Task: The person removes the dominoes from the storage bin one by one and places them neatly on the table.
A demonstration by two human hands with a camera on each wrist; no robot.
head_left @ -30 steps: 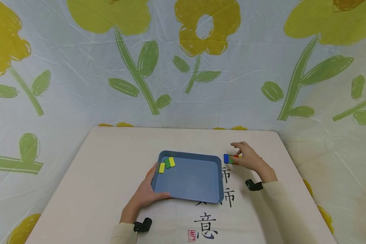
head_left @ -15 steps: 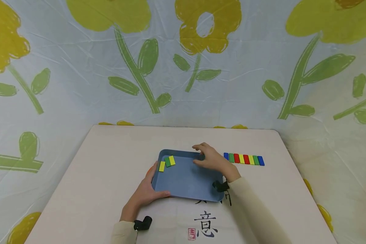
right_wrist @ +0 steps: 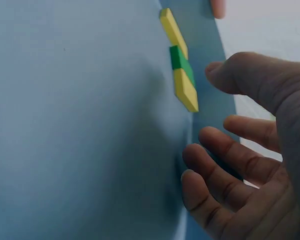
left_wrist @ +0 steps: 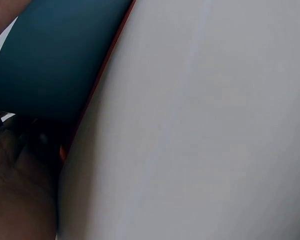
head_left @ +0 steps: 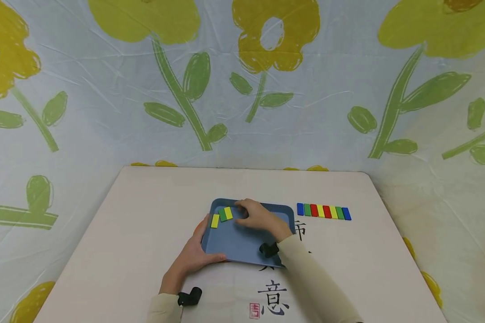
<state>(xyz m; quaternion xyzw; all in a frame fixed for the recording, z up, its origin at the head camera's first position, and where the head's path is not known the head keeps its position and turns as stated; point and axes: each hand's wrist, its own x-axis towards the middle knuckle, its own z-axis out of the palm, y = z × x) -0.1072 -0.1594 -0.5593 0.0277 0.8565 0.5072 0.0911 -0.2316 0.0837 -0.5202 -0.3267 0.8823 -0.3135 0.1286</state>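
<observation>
A shallow blue tray (head_left: 234, 247) lies on the table, gripped at its left side by my left hand (head_left: 195, 252), thumb along the near edge. Toward the tray's far left corner are a yellow tile (head_left: 214, 220), a green tile (head_left: 222, 215) and a second yellow tile (head_left: 228, 213); the last two touch. Over the tray, just right of these tiles, hovers my right hand (head_left: 260, 219). In the right wrist view its thumb and fingers (right_wrist: 220, 150) are spread apart with nothing between them, near the tray's wall. Most left fingers are hidden behind the tray.
Right of the tray, a row of blue, green, red and yellow tiles (head_left: 326, 211) lies side by side on the table (head_left: 145, 202). A sheet with black written characters (head_left: 272, 298) extends from under the tray. Something orange (head_left: 198, 226) shows behind the left hand.
My right hand has left the tile row and moved left over the tray to near the loose tiles, uncovering the row. The left hand and tray have stayed put.
</observation>
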